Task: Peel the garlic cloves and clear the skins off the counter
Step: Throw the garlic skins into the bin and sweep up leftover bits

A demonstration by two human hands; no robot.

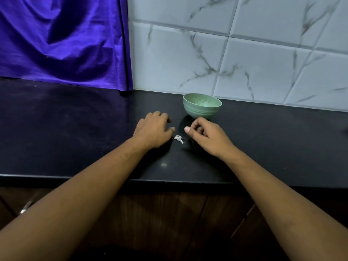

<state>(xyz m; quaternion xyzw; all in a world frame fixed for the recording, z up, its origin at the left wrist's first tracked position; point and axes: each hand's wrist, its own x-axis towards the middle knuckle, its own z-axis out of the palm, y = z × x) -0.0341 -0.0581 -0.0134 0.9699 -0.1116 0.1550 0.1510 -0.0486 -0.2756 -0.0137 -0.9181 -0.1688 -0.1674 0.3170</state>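
Small pile of skins (179,138) seen on black worktop (75,129), between hands, just beside left thumb. Beside it, left hand (152,129) laid palm down on worktop, fingers relaxed, nothing held. Fingers of right hand (205,137) curled inward, thumb stretched toward skins; whether anything is held inside cannot be told. Green bowl (202,106) set just behind right hand, near tiled wall (263,53). Purple cloth (62,40) hung at back left.

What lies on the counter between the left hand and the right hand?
A small pile of pale garlic skins lies on the black counter between the left hand and the right hand, as the head view shows.
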